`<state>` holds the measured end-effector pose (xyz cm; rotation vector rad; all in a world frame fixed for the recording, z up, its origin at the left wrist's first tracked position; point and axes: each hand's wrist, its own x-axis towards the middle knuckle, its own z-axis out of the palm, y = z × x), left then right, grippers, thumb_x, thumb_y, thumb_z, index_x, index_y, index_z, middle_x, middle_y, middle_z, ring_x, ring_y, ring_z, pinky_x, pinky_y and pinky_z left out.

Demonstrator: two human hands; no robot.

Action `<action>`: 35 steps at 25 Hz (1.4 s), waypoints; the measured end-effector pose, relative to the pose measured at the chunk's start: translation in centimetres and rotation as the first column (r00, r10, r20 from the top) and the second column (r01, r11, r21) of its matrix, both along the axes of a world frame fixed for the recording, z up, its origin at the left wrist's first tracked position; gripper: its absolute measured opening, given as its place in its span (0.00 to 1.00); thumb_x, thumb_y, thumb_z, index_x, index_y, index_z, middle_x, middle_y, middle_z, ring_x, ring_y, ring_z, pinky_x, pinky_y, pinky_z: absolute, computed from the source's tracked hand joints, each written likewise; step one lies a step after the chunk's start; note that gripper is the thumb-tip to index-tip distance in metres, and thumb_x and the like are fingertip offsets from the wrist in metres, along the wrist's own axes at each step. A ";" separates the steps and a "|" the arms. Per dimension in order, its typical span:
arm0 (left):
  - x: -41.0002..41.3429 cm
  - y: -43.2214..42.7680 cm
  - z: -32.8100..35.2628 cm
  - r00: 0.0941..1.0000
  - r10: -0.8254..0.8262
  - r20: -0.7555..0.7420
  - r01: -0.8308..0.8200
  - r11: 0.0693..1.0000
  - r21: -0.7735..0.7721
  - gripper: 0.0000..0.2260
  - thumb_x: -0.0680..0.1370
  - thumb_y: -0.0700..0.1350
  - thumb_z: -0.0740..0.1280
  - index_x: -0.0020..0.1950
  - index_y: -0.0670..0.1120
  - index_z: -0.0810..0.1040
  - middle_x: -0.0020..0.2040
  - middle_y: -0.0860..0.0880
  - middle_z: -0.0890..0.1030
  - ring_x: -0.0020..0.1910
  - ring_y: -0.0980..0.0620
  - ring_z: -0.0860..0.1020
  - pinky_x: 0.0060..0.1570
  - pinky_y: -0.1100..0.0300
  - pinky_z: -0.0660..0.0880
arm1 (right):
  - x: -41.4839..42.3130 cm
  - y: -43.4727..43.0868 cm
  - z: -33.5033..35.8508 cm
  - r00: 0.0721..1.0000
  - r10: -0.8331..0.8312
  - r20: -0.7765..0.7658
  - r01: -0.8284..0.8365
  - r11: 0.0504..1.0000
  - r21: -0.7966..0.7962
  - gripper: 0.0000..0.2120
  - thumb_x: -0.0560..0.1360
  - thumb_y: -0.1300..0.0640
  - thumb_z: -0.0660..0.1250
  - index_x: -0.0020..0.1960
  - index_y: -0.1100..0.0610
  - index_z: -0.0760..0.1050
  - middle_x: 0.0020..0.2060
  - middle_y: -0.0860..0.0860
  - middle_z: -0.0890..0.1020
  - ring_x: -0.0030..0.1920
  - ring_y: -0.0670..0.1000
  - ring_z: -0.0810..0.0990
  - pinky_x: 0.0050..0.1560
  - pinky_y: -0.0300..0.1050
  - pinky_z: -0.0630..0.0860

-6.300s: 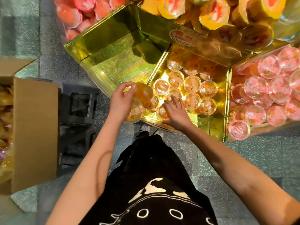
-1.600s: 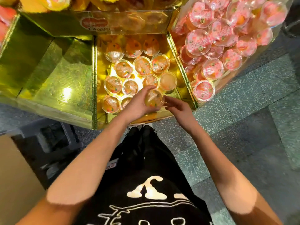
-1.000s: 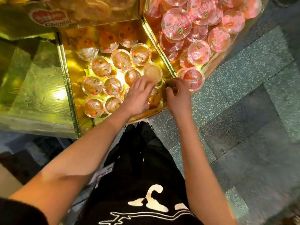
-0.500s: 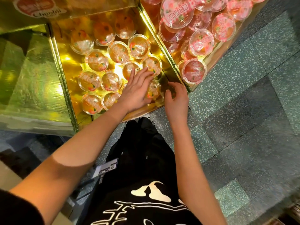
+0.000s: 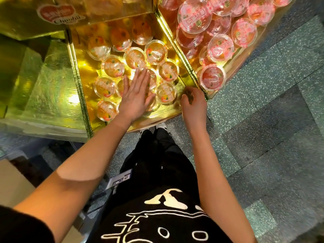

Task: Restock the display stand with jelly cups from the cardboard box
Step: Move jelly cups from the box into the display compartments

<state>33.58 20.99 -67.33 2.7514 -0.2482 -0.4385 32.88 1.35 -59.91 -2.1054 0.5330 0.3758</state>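
Note:
Several orange jelly cups (image 5: 166,92) lie lids up in the middle gold compartment (image 5: 172,112) of the display stand. My left hand (image 5: 135,96) lies flat on top of the front cups, fingers straight and together. My right hand (image 5: 193,104) rests at the compartment's front right corner with its fingers curled loosely; I see nothing held in it. A corner of the cardboard box (image 5: 12,183) shows at the left edge; its contents are out of sight.
The gold compartment on the left (image 5: 50,95) holds nothing. The right compartment is piled with pink jelly cups (image 5: 212,78). Grey speckled floor tiles (image 5: 271,120) spread to the right. My legs and shoes stand close to the stand's front.
My left hand has flattened on the cups, its fingers now straight and closed together. The last cup it carried sits in the tray. My right hand stays at the front right corner.

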 end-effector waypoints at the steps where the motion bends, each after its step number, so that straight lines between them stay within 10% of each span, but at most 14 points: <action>1: -0.4 0.3 0.0 1.000 0.006 -0.007 -0.006 1.000 0.007 0.32 0.82 0.60 0.55 0.81 0.47 0.49 0.81 0.49 0.47 0.79 0.50 0.41 0.75 0.43 0.35 | 0.1 0.0 0.0 1.000 0.017 0.006 -0.017 1.000 0.000 0.16 0.79 0.63 0.60 0.65 0.61 0.74 0.62 0.56 0.74 0.60 0.51 0.73 0.62 0.46 0.70; 6: -2.7 0.4 1.1 0.988 -0.004 -0.154 0.010 0.999 0.036 0.28 0.83 0.60 0.54 0.81 0.55 0.49 0.81 0.50 0.46 0.79 0.49 0.39 0.72 0.41 0.33 | 0.0 0.1 -0.6 0.985 0.171 -0.010 -0.171 0.982 -0.076 0.18 0.79 0.62 0.61 0.68 0.61 0.71 0.65 0.60 0.72 0.65 0.58 0.70 0.66 0.52 0.68; 14: -10.1 4.5 9.4 0.877 0.478 -0.053 -0.481 0.875 -0.056 0.29 0.82 0.59 0.58 0.80 0.56 0.53 0.81 0.54 0.47 0.79 0.51 0.38 0.72 0.42 0.32 | -1.7 5.9 3.3 0.879 0.475 0.033 -0.455 0.859 -0.232 0.25 0.79 0.54 0.63 0.74 0.58 0.64 0.74 0.62 0.61 0.75 0.61 0.56 0.73 0.57 0.57; 23: -22.7 16.1 15.9 0.418 0.901 0.119 -0.894 0.431 -0.123 0.25 0.82 0.51 0.61 0.79 0.51 0.60 0.81 0.49 0.54 0.80 0.47 0.45 0.74 0.41 0.39 | -9.8 24.5 7.6 0.383 0.911 0.152 -0.853 0.412 -0.320 0.28 0.78 0.52 0.64 0.75 0.57 0.62 0.76 0.61 0.57 0.77 0.62 0.52 0.75 0.57 0.51; 35: -53.1 32.6 15.5 -0.124 0.985 0.122 -0.990 -0.114 -0.088 0.25 0.81 0.51 0.62 0.78 0.50 0.63 0.79 0.47 0.59 0.79 0.44 0.52 0.75 0.38 0.48 | -34.6 46.5 7.8 -0.204 0.977 0.066 -0.903 -0.162 -0.398 0.30 0.80 0.48 0.62 0.78 0.55 0.56 0.77 0.62 0.55 0.77 0.61 0.51 0.76 0.59 0.52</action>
